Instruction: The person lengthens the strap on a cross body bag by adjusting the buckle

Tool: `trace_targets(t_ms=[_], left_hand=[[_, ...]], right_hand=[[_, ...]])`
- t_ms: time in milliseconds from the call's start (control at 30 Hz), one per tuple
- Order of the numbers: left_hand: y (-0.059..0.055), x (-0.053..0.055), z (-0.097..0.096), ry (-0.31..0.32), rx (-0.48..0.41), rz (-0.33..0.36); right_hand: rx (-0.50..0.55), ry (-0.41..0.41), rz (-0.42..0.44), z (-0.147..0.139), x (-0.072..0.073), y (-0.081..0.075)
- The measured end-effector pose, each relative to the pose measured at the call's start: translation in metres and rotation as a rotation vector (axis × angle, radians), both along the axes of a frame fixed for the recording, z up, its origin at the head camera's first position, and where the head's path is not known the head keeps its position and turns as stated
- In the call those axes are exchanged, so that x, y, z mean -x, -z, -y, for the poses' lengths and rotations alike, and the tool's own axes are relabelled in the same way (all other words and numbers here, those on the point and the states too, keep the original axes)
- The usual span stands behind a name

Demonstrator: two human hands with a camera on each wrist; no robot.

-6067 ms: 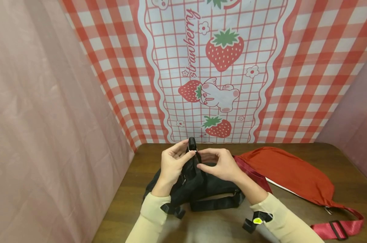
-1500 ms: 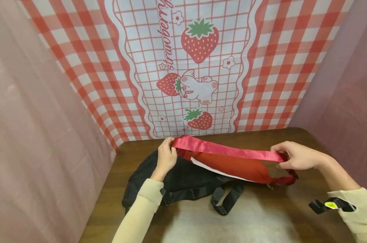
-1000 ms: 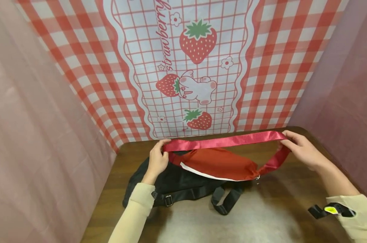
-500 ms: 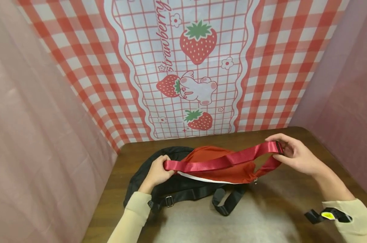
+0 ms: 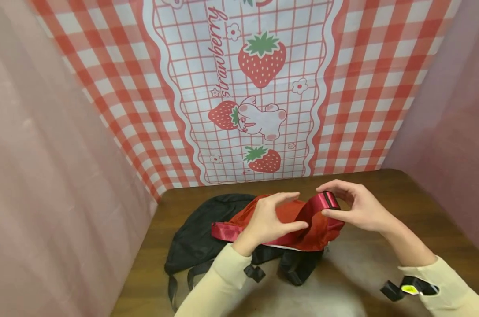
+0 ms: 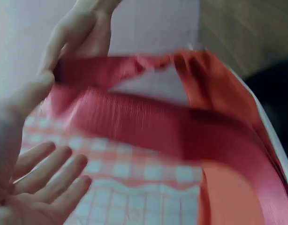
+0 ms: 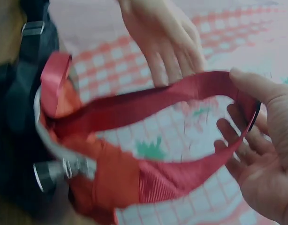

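Observation:
A red bag (image 5: 245,214) with a white-edged zipper lies partly over a black bag (image 5: 195,233). Its glossy crimson strap (image 5: 316,204) loops up at the right, where my right hand (image 5: 358,207) pinches it by the black slider buckle (image 5: 331,200). Just left of that buckle, my left hand (image 5: 269,222) hovers above the red bag with thumb and fingers spread and nothing between them. In the left wrist view the left hand's fingers (image 6: 55,176) extend apart from the strap. The right wrist view has the right thumb (image 7: 256,86) on the strap loop.
Black straps (image 5: 298,266) trail from the black bag toward the front of the wooden table (image 5: 382,189). Behind stands a strawberry-print checked cloth (image 5: 259,101). A pink curtain (image 5: 72,154) hangs on the left and another (image 5: 457,132) on the right.
My left hand has let go of the strap's left part and moved right, toward the buckle. My right hand has shifted left, still holding the strap, whose left end has dropped onto the bags.

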State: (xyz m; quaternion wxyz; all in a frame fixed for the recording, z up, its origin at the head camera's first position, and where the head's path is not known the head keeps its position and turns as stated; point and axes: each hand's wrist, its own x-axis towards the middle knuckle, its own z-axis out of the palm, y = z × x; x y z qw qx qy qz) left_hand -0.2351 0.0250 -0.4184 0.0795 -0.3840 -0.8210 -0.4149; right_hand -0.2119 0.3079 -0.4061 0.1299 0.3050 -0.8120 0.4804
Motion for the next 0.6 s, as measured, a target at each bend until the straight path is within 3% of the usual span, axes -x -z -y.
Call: trace_targets(t_ms=[100,200,400,600], left_hand=[[-0.007,-0.001,-0.026,0.031,-0.107,-0.019],[-0.008,-0.001,-0.033,0.031,-0.170,0.013],[-0.011,0.000,-0.028,0.034,-0.255,0.127],[-0.016,0.002,-0.022,0.037,-0.321,0.228]], right_hand=[[-0.001,0.013,0.006,0.007,-0.003,-0.009],[0.016,0.021,0.031,0.013,-0.006,-0.011],[0.069,0.011,0.074,0.006,-0.008,-0.007],[0.090,0.038,0.047,0.008,-0.005,-0.008]])
